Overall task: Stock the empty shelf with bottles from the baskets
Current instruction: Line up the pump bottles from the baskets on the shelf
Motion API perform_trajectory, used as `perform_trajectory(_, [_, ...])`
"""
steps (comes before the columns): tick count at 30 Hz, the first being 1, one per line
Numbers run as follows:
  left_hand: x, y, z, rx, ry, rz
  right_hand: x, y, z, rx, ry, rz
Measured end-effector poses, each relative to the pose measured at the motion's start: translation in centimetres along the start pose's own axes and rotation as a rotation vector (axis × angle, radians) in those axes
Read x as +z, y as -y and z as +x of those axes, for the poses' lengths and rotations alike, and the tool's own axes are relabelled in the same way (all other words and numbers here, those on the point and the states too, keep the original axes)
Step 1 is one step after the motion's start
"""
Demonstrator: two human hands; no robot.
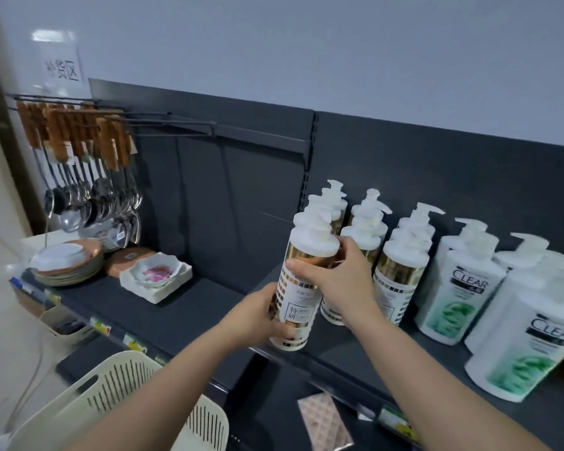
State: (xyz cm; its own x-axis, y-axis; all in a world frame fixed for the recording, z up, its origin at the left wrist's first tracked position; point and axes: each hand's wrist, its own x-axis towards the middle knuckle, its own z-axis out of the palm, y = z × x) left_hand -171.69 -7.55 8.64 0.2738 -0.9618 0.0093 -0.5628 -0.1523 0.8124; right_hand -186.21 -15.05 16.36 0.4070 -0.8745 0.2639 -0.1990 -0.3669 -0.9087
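A gold-and-white pump bottle [302, 288] stands at the front edge of the dark shelf [189, 307], in front of a row of the same bottles. My left hand [261, 317] grips its lower body from the left. My right hand [336, 271] grips its upper body just under the white cap. Two more rows of gold-and-white pump bottles [401, 265] stand to the right. Beyond them are white-and-green CLEAR bottles [453, 294]. A cream slotted basket [111, 402] sits below at the lower left; what it holds is hidden.
Stacked plates [69, 262] and a flower-patterned dish in a white square box [158, 275] sit at the shelf's left end. Ladles with wooden handles [79, 164] hang above them. Bare shelf lies between the dish and the bottles. A lower shelf edge [339, 395] runs below.
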Motion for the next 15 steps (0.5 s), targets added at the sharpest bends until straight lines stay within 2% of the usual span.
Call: perform_trajectory(15, [-0.8,3.2,5.9,0.022,0.161,-0.027,2.8,-3.0,3.2,0.019,-0.101,-0.104])
